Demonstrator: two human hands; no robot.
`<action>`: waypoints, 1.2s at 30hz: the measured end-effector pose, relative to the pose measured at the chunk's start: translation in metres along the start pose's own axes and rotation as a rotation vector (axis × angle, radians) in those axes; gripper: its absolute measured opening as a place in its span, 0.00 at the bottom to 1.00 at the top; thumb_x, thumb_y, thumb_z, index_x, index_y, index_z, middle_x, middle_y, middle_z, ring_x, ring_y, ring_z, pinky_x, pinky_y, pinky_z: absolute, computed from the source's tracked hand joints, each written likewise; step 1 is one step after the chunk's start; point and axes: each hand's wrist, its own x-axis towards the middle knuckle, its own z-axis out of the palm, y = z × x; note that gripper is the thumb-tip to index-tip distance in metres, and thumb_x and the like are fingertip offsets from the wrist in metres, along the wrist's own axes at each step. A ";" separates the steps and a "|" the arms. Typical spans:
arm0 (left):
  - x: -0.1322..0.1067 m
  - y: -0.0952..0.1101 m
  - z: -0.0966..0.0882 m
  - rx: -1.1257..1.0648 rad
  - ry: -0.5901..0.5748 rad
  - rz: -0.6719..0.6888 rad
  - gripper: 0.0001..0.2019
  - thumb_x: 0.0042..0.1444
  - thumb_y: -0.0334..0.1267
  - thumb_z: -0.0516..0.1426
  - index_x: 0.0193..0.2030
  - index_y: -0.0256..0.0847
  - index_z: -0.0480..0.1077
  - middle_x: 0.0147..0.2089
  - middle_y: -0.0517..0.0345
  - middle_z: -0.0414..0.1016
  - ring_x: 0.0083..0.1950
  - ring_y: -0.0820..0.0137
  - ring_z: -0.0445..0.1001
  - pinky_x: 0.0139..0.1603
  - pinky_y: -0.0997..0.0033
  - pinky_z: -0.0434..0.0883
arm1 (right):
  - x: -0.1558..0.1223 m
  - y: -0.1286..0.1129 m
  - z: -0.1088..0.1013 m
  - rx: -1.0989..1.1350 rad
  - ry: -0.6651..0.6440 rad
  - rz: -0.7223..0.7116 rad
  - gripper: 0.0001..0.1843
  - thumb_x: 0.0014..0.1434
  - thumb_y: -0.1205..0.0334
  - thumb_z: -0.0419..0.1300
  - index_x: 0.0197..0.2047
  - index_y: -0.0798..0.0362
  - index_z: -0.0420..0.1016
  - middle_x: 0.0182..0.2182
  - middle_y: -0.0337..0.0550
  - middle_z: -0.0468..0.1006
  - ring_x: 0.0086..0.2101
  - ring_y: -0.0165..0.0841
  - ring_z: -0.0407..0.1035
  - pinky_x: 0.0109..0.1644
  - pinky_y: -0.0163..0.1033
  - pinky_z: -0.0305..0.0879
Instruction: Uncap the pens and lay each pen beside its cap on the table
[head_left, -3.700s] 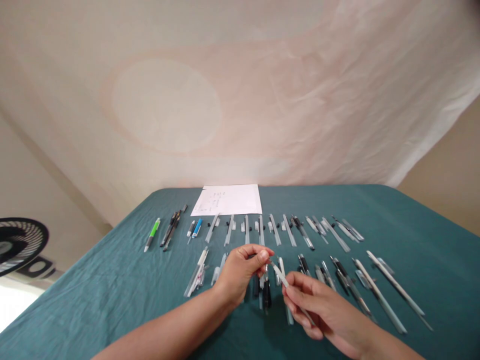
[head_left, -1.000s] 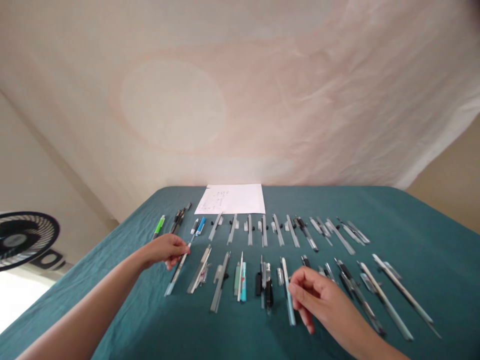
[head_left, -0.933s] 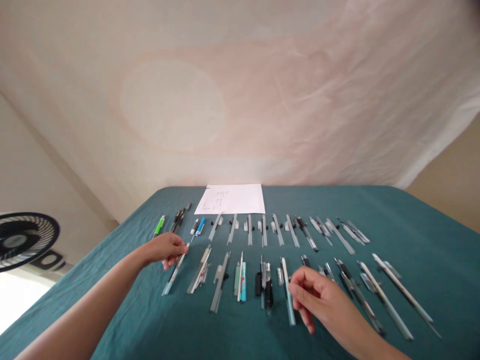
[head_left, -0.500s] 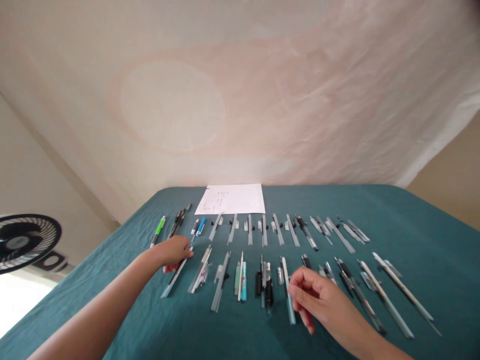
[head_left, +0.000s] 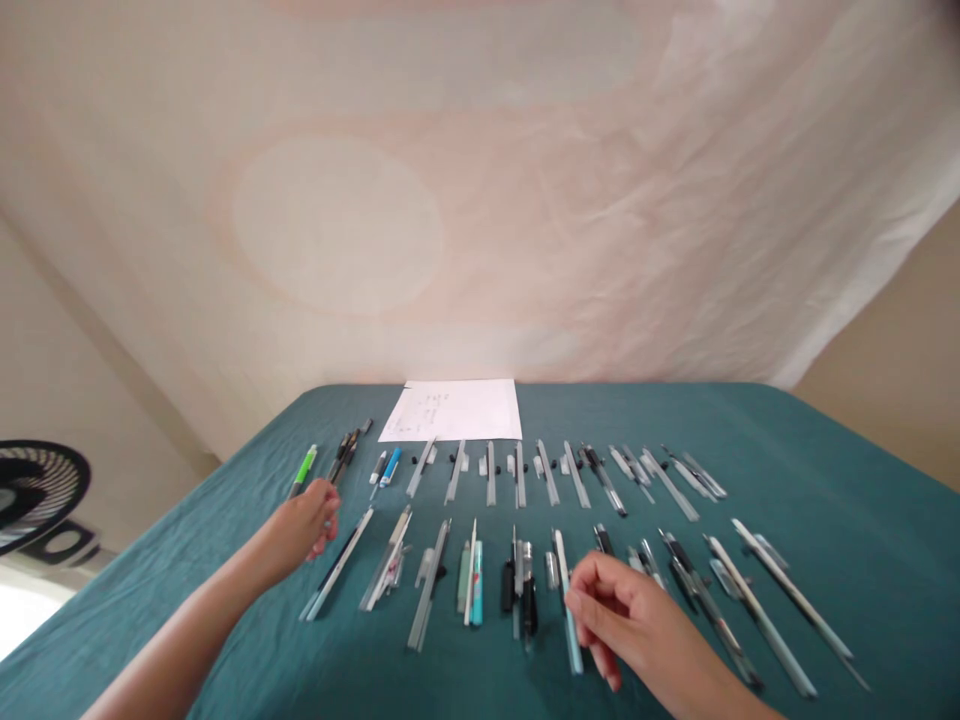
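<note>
Two rows of pens and pen parts lie on a teal cloth-covered table (head_left: 840,470). My left hand (head_left: 296,528) hovers at the left end of the near row with its fingers loosely bent and nothing in them. Just right of it a slim grey pen (head_left: 336,563) lies free on the cloth. My right hand (head_left: 630,620) rests low over the middle of the near row with its fingers curled in. Its fingertips sit beside a pale blue-and-white pen (head_left: 568,615). I see nothing held in that hand.
A white sheet of paper (head_left: 454,410) lies at the table's far edge. A green pen (head_left: 304,470) and a blue one (head_left: 391,466) lie at the far row's left end. A black fan (head_left: 34,495) stands off the left side. A wrinkled pale sheet hangs behind.
My left hand has set the slim grey pen down at the left end of the near row and drawn back from it. My right hand has hardly moved.
</note>
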 end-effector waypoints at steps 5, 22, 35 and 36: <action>-0.011 0.001 -0.004 0.138 -0.044 0.031 0.18 0.53 0.54 0.48 0.28 0.40 0.64 0.22 0.62 0.69 0.22 0.70 0.67 0.24 0.74 0.63 | -0.002 -0.001 0.001 0.002 -0.006 0.005 0.17 0.57 0.47 0.53 0.31 0.54 0.61 0.22 0.33 0.68 0.18 0.22 0.61 0.21 0.28 0.59; -0.017 0.005 0.009 0.352 0.085 0.145 0.15 0.55 0.46 0.47 0.32 0.42 0.71 0.31 0.60 0.75 0.34 0.68 0.71 0.36 0.74 0.63 | -0.002 -0.002 0.002 -0.008 -0.009 0.014 0.18 0.57 0.45 0.52 0.31 0.53 0.62 0.23 0.34 0.68 0.18 0.22 0.61 0.22 0.28 0.59; -0.016 -0.006 0.006 0.393 0.039 0.231 0.14 0.54 0.42 0.48 0.41 0.42 0.72 0.42 0.54 0.75 0.42 0.64 0.71 0.46 0.68 0.64 | -0.003 -0.003 0.002 -0.017 -0.006 0.004 0.18 0.57 0.45 0.52 0.32 0.53 0.63 0.23 0.34 0.67 0.19 0.23 0.61 0.23 0.28 0.59; -0.016 -0.005 0.006 0.396 0.038 0.220 0.14 0.53 0.42 0.48 0.40 0.42 0.72 0.41 0.54 0.75 0.42 0.64 0.71 0.45 0.68 0.64 | -0.004 -0.003 0.002 -0.019 -0.007 0.006 0.18 0.57 0.45 0.52 0.32 0.53 0.63 0.23 0.34 0.67 0.19 0.23 0.61 0.23 0.28 0.59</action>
